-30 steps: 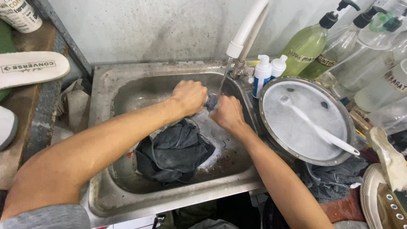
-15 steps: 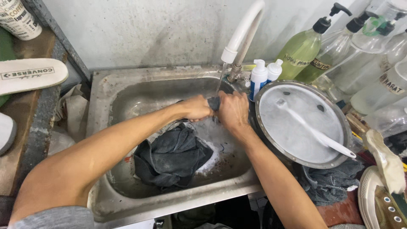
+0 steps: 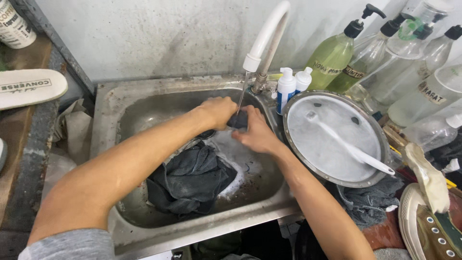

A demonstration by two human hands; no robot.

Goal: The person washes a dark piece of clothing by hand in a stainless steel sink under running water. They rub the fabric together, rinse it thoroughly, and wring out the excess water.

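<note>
A: Nearest, what lies in the steel sink [image 3: 103, 144]?

B: A dark grey cloth [image 3: 190, 180], wet and bunched on the basin floor at its near left, with suds just to its right. It probably lies there so that it soaks while the hands work on something else.

A: And the hands?

B: Both arms reach in from the near edge and meet further back, under the spout. The left hand [image 3: 219, 111] is curled shut, its fingers wrapped round a small dark piece of cloth [image 3: 237, 120]. The right hand [image 3: 255, 132] presses against the same piece from the right, fingers bent round it, so the two hands touch. The piece sits between them, directly below the thin stream of water, which looks like the reason they hold it so high and far back.

A: What is to the right?

B: A round metal basin [image 3: 293, 144] of cloudy soapy water stands just beside the sink, a white brush [image 3: 351, 149] lying in it, within easy reach. A shoe [image 3: 428, 226] sits at the near right.

A: Furthest away?

B: The white tap [image 3: 267, 33] curves over the sink, two small white bottles [image 3: 292, 84] at its base, and green and clear pump bottles [image 3: 337, 55] along the wall. A white insole [image 3: 29, 86] lies far left.
</note>
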